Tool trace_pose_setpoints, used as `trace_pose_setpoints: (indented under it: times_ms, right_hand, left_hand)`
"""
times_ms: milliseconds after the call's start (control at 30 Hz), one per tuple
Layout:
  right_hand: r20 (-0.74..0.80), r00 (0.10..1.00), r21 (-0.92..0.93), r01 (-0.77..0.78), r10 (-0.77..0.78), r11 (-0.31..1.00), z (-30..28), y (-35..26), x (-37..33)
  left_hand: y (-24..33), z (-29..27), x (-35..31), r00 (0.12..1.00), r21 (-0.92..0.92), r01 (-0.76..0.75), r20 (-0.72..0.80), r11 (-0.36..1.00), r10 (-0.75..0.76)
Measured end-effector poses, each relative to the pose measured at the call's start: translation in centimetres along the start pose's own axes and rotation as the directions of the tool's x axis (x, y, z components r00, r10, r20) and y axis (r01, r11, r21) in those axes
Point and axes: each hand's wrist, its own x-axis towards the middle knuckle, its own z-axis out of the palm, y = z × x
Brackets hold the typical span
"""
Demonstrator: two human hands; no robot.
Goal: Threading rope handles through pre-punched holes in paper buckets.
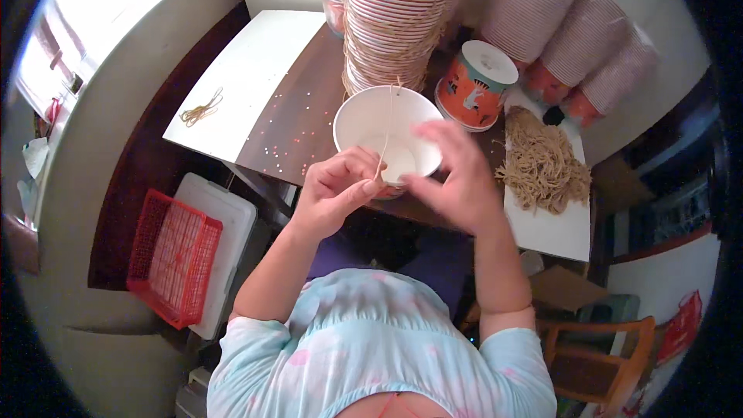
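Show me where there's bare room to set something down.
The left white panel is bare beyond the small cord bundle; the right white panel has a bare strip between the cord heap and the near edge. Crowded: rear centre, with bucket stacks; front centre, with the open bucket.

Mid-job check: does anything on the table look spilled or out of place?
Yes: small white and reddish specks are scattered on the brown tabletop, left of the bucket. They look like spilled scraps, too small to identify. A small cord bundle also lies far left, apart from the big cord pile.
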Motion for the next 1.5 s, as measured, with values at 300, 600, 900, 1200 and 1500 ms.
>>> trace_pose_setpoints:
  times_ms: [300,600,900,1200,1500]
  right_hand:
    - [0.408,0.856,-0.139,-0.285,0.317,0.948,-0.9,10.5,7.8]
    - [0.022,0.920,0.036,0.390,-0.391,0.920,-2.2,-0.1,0.4]
    - [-0.214,0.917,0.224,0.381,-0.336,0.897,-11.0,-4.7,17.6]
    - [-0.374,0.886,0.040,0.310,-0.273,0.950,-11.1,2.3,27.9]
    - [-0.072,0.989,-0.080,-0.134,0.128,0.988,-9.0,7.1,19.3]
  left_hand:
    - [-0.8,-1.8,-0.5,0.809,0.306,-0.005,-0.558,0.952,0.184]
    - [0.4,-4.3,-1.4,0.939,0.172,0.107,-0.342,0.979,-0.042]
    - [12.4,-4.9,19.9,0.761,0.729,-0.473,0.056,0.495,0.646]
    - [8.0,-5.8,32.4,0.874,0.868,-0.241,-0.001,0.435,0.485]
    - [3.1,-6.0,25.5,0.899,0.867,0.144,-0.316,0.477,0.304]
